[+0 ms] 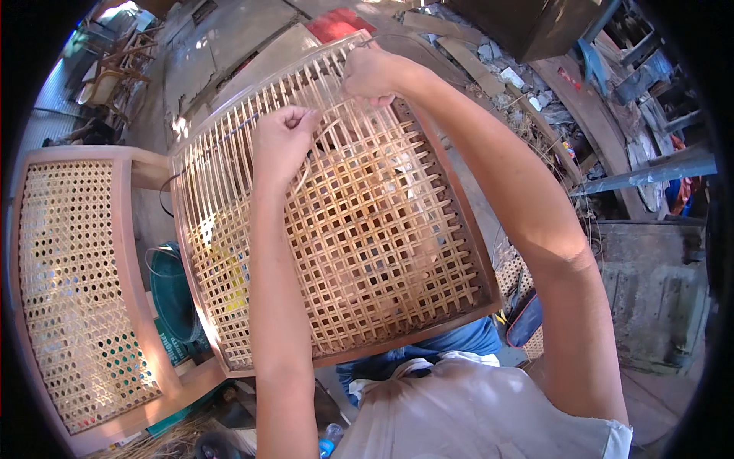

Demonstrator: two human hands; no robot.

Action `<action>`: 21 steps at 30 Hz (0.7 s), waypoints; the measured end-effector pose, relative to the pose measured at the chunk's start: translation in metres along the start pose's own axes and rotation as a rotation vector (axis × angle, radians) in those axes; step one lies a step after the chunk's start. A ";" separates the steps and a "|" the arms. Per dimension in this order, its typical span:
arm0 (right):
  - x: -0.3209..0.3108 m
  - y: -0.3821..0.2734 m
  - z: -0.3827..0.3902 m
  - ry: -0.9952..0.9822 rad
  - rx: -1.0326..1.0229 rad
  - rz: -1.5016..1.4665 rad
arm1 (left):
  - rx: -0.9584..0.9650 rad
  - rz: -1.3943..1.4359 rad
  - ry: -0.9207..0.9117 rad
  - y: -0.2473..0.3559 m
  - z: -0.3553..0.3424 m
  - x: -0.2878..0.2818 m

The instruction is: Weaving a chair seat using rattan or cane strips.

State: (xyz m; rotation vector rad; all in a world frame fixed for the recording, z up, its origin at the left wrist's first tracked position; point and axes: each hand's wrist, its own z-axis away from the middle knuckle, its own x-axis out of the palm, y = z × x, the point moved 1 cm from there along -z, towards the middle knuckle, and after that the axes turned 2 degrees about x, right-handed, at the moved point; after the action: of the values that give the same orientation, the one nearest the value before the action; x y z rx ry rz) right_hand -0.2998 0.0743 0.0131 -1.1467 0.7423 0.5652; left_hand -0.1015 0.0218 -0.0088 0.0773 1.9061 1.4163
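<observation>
A wooden frame (493, 287) lies across my lap, strung with pale cane. Its nearer part carries an open square weave (359, 222); toward the far side, mostly parallel strands (222, 161) run across it. My left hand (281, 141) is closed in a pinch just above the far edge of the weave. Close to the far right corner, my right hand (371, 75) is curled shut, knuckles up. Loose-looking cane strands (330, 126) pass between the two hands, and both seem to grip cane. The exact pinch points are partly hidden by the fingers.
On the left, joined to the frame, stands a curved wooden panel (134, 252) with finished cane mesh. A green bucket (170, 294) sits behind the joint. Boards and rubble (527, 92) lie at far right. A red piece (340, 24) lies beyond the frame.
</observation>
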 end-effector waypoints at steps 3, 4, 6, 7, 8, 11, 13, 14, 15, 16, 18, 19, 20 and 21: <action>-0.001 -0.032 0.006 -0.038 0.135 0.158 | -0.076 -0.081 -0.033 0.000 0.000 -0.008; -0.002 -0.033 0.004 -0.044 0.135 0.165 | -0.085 -0.085 -0.048 0.003 -0.001 -0.007; -0.003 -0.033 0.000 -0.098 0.162 0.148 | -0.158 -0.098 -0.084 0.008 -0.001 -0.008; -0.002 -0.032 -0.002 -0.104 0.161 0.152 | -0.163 -0.094 -0.082 0.005 -0.001 -0.008; -0.001 -0.029 -0.002 -0.092 0.177 0.057 | -0.169 -0.073 -0.078 0.002 -0.004 -0.007; 0.006 -0.012 -0.003 -0.025 0.178 -0.105 | -0.181 -0.025 -0.071 -0.002 -0.006 -0.007; 0.008 -0.002 -0.004 0.032 0.072 -0.222 | -0.190 0.022 -0.064 -0.003 -0.006 -0.007; 0.011 0.001 -0.006 0.032 0.074 -0.222 | -0.190 0.023 -0.066 -0.006 -0.008 -0.008; 0.013 0.003 -0.008 0.054 0.039 -0.227 | -0.183 0.081 -0.070 -0.012 -0.010 -0.010; 0.013 0.002 -0.008 0.075 0.001 -0.232 | -0.178 0.138 -0.072 -0.014 -0.011 -0.011; 0.014 0.002 -0.006 0.081 0.015 -0.254 | -0.174 0.146 -0.062 -0.018 -0.011 -0.010; 0.014 0.003 -0.005 0.087 0.032 -0.274 | -0.170 0.156 -0.055 -0.017 -0.010 -0.009; 0.013 0.003 -0.005 0.090 0.033 -0.274 | -0.168 0.156 -0.058 -0.015 -0.010 -0.007; 0.013 0.004 -0.005 0.096 0.032 -0.278 | -0.133 0.056 -0.077 -0.012 -0.010 -0.003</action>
State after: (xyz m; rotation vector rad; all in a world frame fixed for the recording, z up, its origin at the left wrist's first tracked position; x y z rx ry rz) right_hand -0.2953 0.0713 0.0000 -1.2292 0.6571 0.2656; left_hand -0.1006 0.0073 -0.0165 0.1206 1.7554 1.5519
